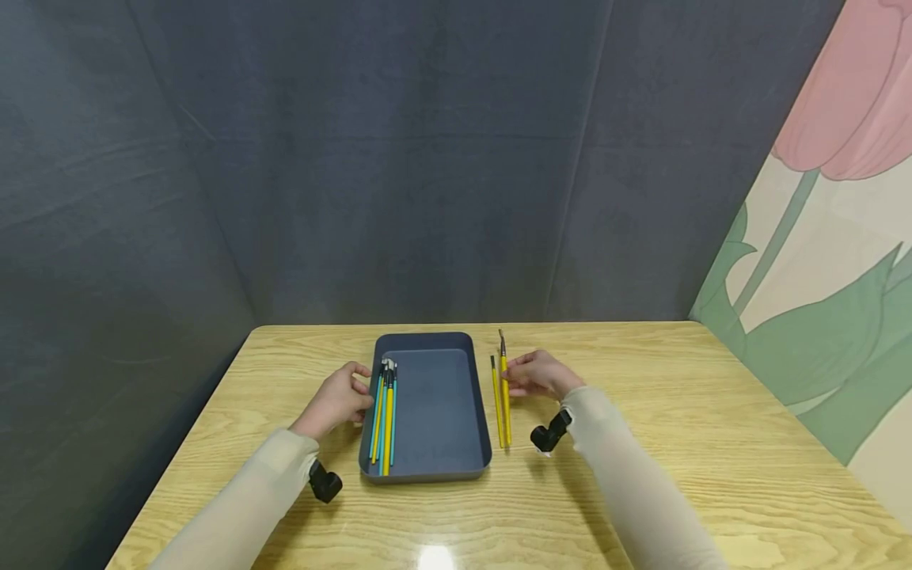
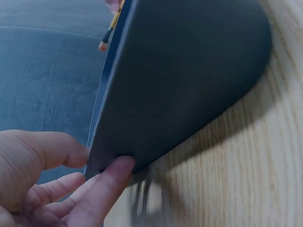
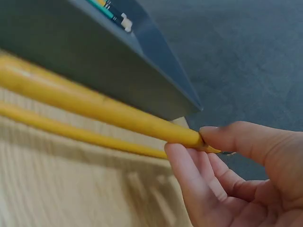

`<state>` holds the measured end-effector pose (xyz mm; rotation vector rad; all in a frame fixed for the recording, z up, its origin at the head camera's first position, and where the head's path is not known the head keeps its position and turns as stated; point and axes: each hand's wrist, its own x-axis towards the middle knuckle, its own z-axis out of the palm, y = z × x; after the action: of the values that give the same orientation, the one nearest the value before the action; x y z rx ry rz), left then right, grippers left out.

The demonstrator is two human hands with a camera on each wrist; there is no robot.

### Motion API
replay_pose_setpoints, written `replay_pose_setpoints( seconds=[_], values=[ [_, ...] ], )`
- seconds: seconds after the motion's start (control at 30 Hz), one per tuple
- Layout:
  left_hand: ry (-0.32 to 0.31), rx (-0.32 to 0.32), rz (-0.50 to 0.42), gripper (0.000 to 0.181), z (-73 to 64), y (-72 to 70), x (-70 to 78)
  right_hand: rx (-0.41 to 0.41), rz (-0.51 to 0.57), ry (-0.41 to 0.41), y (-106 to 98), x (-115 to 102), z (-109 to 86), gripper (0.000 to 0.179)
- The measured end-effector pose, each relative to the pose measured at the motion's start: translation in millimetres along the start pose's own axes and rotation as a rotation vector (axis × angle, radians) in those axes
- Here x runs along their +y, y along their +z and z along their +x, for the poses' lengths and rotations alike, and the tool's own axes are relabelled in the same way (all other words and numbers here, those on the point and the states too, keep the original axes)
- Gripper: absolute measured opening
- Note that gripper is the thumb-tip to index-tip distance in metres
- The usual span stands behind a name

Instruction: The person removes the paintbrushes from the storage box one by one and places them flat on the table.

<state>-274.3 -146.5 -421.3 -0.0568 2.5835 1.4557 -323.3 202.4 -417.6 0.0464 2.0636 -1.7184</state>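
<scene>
A dark grey rectangular tray (image 1: 442, 412) lies on the table, with several yellow and teal paintbrushes (image 1: 388, 419) side by side along its left part. At the tray's left wall, my left hand (image 1: 345, 400) pinches the rim; in the left wrist view one fingertip (image 2: 124, 163) presses the wall's outer face. Right of the tray, my right hand (image 1: 536, 374) pinches a thick yellow paintbrush (image 3: 104, 106) between thumb and fingers, bristles pointing away from me. A thinner yellow paintbrush (image 1: 496, 404) lies parallel, between the held one and the tray.
The light wood table (image 1: 641, 443) extends to both sides of the tray. A dark grey curtain (image 1: 427, 158) hangs behind and on the left. On the right is a wall (image 1: 819, 269) with a painted tulip. Small black cameras (image 1: 550, 434) sit on both wrists.
</scene>
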Motion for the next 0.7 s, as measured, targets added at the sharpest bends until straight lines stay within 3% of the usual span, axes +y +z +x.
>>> replay_pose_setpoints(
  seconds=[0.3, 0.7],
  values=[
    [-0.004, 0.002, 0.003, 0.048, 2.6, 0.4, -1.0, 0.040, -0.024, 0.019, 1.9, 9.3, 6.1, 0.020],
    [0.004, -0.001, -0.002, 0.047, 3.1, -0.5, -1.2, 0.110, -0.096, 0.063, 11.4, 8.8, 11.2, 0.017]
  ],
)
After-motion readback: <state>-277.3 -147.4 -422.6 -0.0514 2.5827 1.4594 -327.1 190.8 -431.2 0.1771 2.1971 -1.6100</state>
